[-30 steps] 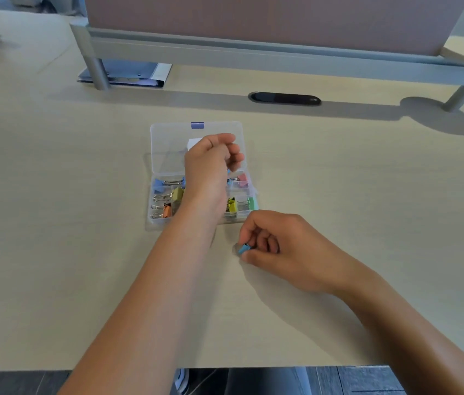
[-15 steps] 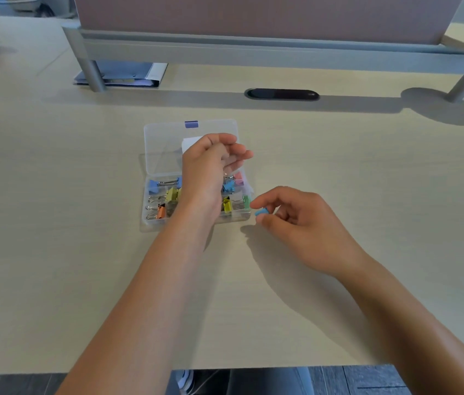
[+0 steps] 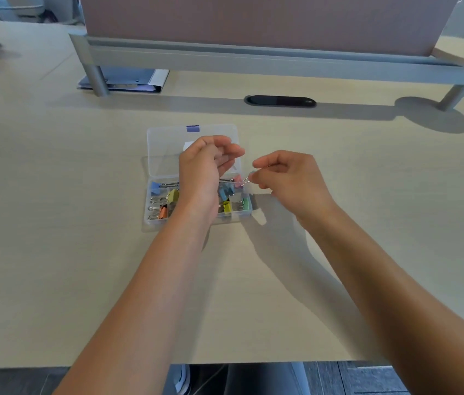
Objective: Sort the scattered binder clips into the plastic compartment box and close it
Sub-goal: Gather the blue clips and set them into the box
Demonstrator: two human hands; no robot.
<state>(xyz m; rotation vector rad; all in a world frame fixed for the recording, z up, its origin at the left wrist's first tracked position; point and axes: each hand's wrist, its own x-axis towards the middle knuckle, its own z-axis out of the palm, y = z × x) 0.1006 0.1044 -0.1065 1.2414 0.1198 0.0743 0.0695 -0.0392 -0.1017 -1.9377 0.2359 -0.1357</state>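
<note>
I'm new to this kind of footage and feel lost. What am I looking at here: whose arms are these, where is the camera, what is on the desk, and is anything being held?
No machine here: a person's two bare arms, filmed by one wide-angle camera worn on their head, looking forward and down. So the arms enter from the bottom edge.

On the pale desk lies a clear plastic compartment box with its lid folded open away from the person. Its compartments hold coloured binder clips, such as a green one and an orange one.

The right hand pinches something small at the box's right edge, beside a pink clip; blur hides exactly what. The left hand is above the box, fingers curled; whether it holds anything cannot be told.

Further back are a partition screen, a binder and a dark cable slot.
</note>
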